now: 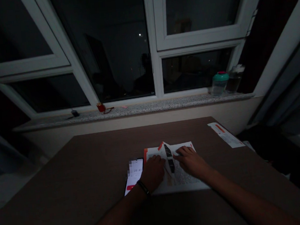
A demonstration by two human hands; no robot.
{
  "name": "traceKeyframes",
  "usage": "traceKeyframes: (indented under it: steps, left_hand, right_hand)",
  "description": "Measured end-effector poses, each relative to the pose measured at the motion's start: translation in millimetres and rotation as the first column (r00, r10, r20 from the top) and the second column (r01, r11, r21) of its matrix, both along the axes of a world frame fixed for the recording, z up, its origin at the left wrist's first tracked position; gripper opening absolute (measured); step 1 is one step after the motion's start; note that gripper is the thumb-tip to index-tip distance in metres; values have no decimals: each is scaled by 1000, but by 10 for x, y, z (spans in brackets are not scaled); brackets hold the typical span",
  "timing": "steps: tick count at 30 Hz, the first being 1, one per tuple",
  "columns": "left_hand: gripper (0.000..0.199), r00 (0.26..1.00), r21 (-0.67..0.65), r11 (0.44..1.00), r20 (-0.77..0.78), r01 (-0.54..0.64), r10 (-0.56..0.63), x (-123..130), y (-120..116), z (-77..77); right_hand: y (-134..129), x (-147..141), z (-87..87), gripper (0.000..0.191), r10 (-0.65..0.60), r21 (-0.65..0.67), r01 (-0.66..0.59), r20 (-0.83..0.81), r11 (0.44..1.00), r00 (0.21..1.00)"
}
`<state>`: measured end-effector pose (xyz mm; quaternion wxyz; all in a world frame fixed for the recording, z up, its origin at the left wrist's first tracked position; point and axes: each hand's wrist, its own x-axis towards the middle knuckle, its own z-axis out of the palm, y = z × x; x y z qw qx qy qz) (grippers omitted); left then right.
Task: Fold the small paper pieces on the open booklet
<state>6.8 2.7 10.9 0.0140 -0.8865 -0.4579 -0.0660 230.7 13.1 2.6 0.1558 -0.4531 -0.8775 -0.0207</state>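
Observation:
An open booklet with an orange-edged cover (184, 181) lies on the brown table (67, 189), with one leaf standing up along its middle (169, 158). My left hand (152, 173) rests on the left page, its fingertips close to the raised leaf. My right hand (191, 161) lies on the right page, fingers reaching toward that leaf. Neither hand visibly grips anything. A smartphone (134, 177) with a lit screen lies just left of the booklet, partly hidden by my left hand.
A paper slip with orange marking (225, 134) lies at the table's far right corner. Beyond the table is a stone windowsill (139, 110) holding a teal-lidded cup (219, 84), a clear bottle (233, 79) and small red items (101, 107). Dark window panes stand behind.

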Motion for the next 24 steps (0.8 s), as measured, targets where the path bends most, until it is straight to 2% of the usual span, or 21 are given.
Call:
traceKeyframes:
  steps: [4,8,12,17,24]
  left_hand:
    - [30,1000,21,1000,-16,-9,9,30,-27,-10]
    - [26,1000,29,999,-12,17,-16,57,-71,4]
    - [19,997,42,996,7,74,-74,75,-91,-11]
    - [20,985,48,986,43,162,-165,87,-80,-63]
    - [25,986,77,989,106,122,-130,87,-95,-30]
  right_hand:
    - [7,-61,-63,28,-11,46,12,-29,999,1000]
    - [28,-121,-97,29,-50,62,54,-56,997,997]
    - [63,-151,-114,27,-82,66,89,-94,994,992]
    - [85,-152,-131,24,-78,44,85,-137,995,988]
    - [102,-129,-131,24,-55,-24,51,-187,998,981]
